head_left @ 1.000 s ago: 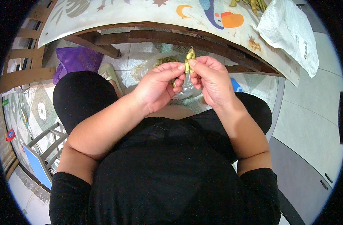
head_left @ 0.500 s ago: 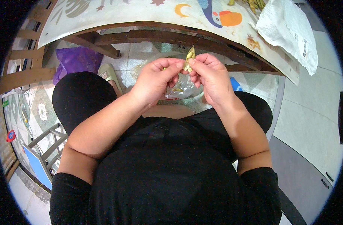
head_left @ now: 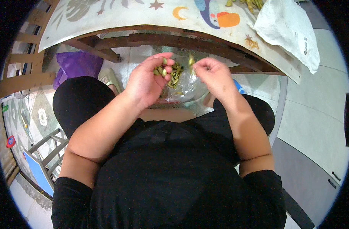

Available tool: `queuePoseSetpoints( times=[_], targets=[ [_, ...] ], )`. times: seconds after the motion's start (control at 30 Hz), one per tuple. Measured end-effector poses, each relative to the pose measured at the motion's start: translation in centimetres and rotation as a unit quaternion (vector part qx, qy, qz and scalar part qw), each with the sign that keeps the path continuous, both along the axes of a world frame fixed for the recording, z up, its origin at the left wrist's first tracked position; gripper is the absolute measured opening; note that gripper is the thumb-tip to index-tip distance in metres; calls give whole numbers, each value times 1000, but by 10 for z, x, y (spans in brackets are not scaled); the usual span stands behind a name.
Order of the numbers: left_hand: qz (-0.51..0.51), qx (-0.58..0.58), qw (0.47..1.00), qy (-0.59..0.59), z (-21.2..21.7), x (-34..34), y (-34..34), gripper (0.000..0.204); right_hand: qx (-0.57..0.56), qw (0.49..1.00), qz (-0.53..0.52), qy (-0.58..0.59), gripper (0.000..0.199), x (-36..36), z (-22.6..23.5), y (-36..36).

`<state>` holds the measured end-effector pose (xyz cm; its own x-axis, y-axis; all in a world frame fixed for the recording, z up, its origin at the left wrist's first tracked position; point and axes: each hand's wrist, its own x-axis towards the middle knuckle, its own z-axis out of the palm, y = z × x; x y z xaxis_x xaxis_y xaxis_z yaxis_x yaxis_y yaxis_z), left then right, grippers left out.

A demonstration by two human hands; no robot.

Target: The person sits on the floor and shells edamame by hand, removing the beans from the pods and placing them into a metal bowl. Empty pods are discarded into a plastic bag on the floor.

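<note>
My left hand (head_left: 147,78) is cupped palm up, with several shelled green beans (head_left: 159,71) resting in the palm and by the fingertips. To its right, my right hand (head_left: 214,74) pinches a split bean pod (head_left: 191,61) between thumb and forefinger; the pod is blurred by motion. Beneath and between both hands lies a clear plastic bag (head_left: 190,87) with a heap of green pods (head_left: 175,76) in it. The left hand hides part of that heap.
Ahead is a low wooden table with a printed cover (head_left: 132,15). On its right lie a white plastic bag (head_left: 287,32) and more pods (head_left: 252,4). A purple bag (head_left: 79,68) sits on the floor at left, near a slippered foot (head_left: 108,80). A metal-framed stool (head_left: 48,150) stands lower left.
My hands have parted from around the pod. The left turned palm up, showing beans in it; the right moved slightly right, keeping the pod. The heap of pods below has come into sight.
</note>
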<state>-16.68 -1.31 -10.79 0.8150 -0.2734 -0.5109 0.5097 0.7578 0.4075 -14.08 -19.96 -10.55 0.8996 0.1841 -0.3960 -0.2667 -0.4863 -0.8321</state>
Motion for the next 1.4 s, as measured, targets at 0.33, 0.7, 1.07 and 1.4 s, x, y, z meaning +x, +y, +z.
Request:
queuePoseSetpoints(
  times=[0.33, 0.7, 1.07, 1.4],
  targets=[
    [76, 42, 992, 87, 8, 10, -3, 19, -77, 931, 69, -351, 7, 0, 76, 5],
    [-67, 71, 995, 19, 20, 11, 5, 19, -388, 664, 78, -635, 15, 136, 124, -13],
    [-108, 82, 987, -87, 25, 5, 16, 17, -71, 914, -122, -381, 4, 67, 129, 0],
    [-37, 118, 963, -239, 33, 3, 8, 20, 314, 947, -54, 33, 13, -8, 65, 34]
  ],
)
